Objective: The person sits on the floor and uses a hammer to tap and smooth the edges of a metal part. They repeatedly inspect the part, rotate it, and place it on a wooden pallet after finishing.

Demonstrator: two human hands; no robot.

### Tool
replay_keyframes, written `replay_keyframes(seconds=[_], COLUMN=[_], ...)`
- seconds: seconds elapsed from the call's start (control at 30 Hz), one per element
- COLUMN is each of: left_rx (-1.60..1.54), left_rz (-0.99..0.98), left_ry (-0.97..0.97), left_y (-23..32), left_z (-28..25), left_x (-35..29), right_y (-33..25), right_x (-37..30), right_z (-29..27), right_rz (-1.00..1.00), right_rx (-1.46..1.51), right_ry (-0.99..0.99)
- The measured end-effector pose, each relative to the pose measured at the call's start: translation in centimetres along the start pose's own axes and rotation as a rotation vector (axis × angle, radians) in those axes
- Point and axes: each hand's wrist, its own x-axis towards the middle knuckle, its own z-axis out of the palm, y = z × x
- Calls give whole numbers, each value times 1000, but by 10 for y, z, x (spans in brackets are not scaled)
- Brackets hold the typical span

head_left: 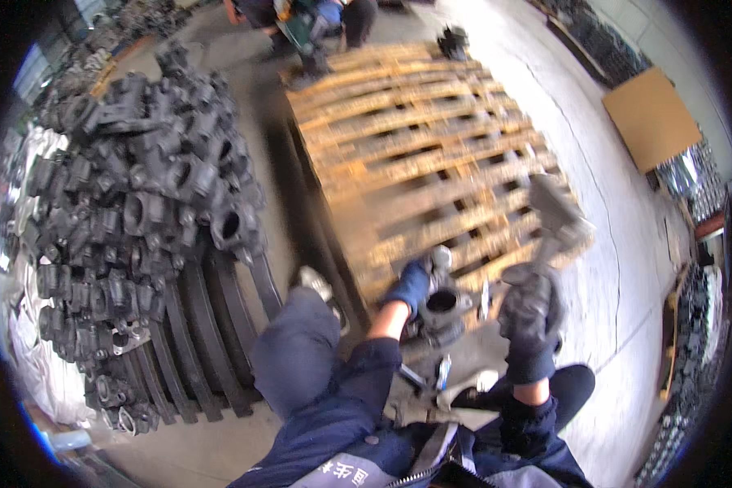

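My right hand (532, 313), in a dark glove, is closed round the handle of a hammer (559, 213). The hammer's broad grey head is raised over the pallet's right near corner and blurred by motion. In a blue glove, my left hand (411, 289) is closed on a grey metal piece (440, 259) with a rounded end; its exact kind I cannot make out. Right beside that hand is a black cast metal fitting (445, 312), its round opening facing up, at the near edge of the wooden pallet (431, 175).
A large heap of dark castings (138, 187) lies to the left, near several long dark bars (211, 333). Another person (317, 20) crouches beyond the pallet. A dark casting (454, 42) sits on its far edge. Hand tools (443, 372) lie near my feet. A cardboard sheet (652, 119) stands right.
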Motion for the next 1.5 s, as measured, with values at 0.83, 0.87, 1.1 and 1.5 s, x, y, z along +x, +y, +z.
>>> replay_keyframes(seconds=[0.83, 0.87, 1.1, 1.5], left_rx=[15, 76, 140, 313], left_rz=[122, 79, 215, 167], left_ry=[125, 123, -38, 223], left_y=[83, 84, 95, -52], left_z=[-16, -15, 4, -10], left_x=[1, 1, 4, 45], right_y=[96, 94, 93, 15], right_x=[-48, -48, -49, 3], right_z=[-14, -15, -20, 8], right_rz=[367, 389, 420, -271], right_rx=[-177, -186, -135, 47], right_ry=[-4, -13, 12, 6])
